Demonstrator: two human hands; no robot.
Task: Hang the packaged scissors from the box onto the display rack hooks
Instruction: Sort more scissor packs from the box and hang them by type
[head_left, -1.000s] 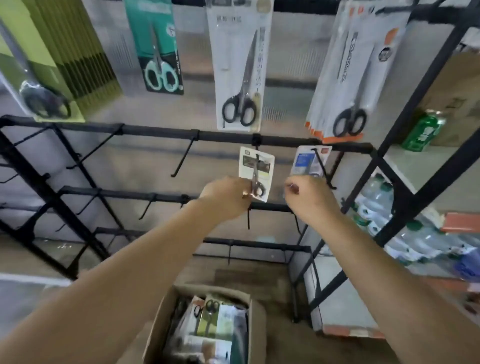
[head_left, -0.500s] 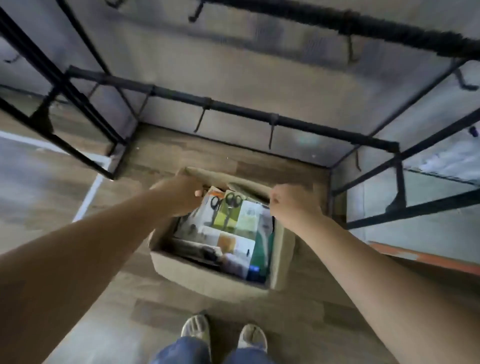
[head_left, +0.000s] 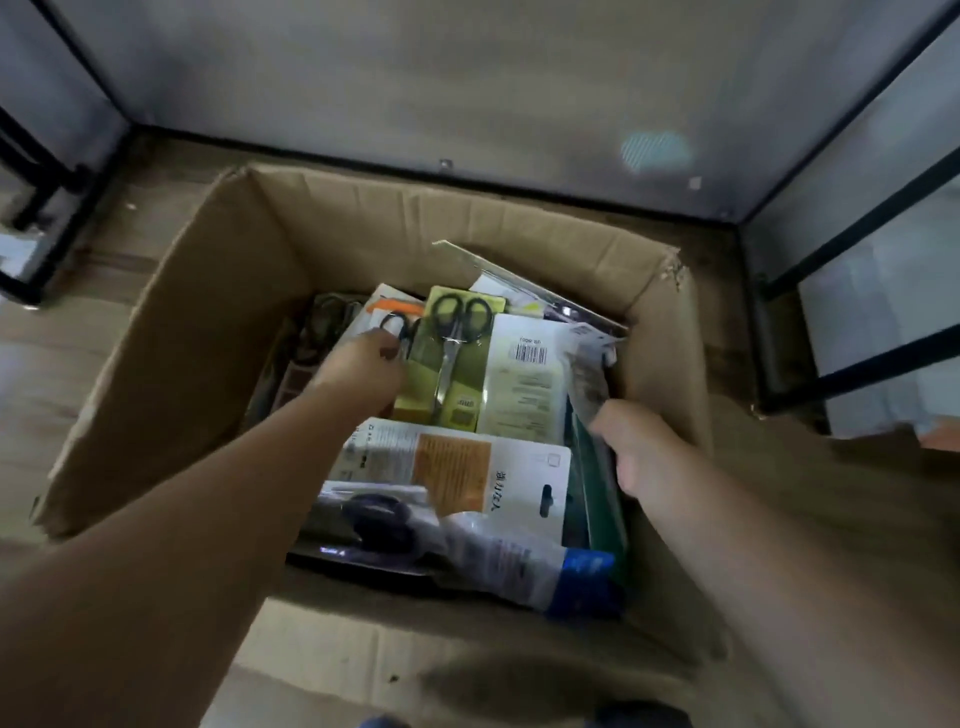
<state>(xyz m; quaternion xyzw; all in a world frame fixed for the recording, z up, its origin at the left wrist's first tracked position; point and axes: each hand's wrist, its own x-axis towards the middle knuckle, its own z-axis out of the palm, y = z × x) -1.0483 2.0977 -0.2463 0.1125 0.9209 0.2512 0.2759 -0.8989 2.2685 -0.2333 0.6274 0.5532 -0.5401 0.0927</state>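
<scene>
Both your hands have dropped into the box (head_left: 197, 332): left hand (head_left: 363, 366) pinches a white scissors pack (head_left: 387, 312) (beside the green one (head_left: 452, 364)); right hand (head_left: 636, 441) grips an upright pack (head_left: 589, 374).

Premises present as a retail shop or stockroom. A cardboard box (head_left: 208, 332) on wood-effect flooring (head_left: 36, 374) holds carded, barcoded scissor packs (head_left: 457, 358) with hang-slots. Black metal display rack framing (head_left: 852, 228) stands against a pale wall (head_left: 467, 78) behind the box.
</scene>
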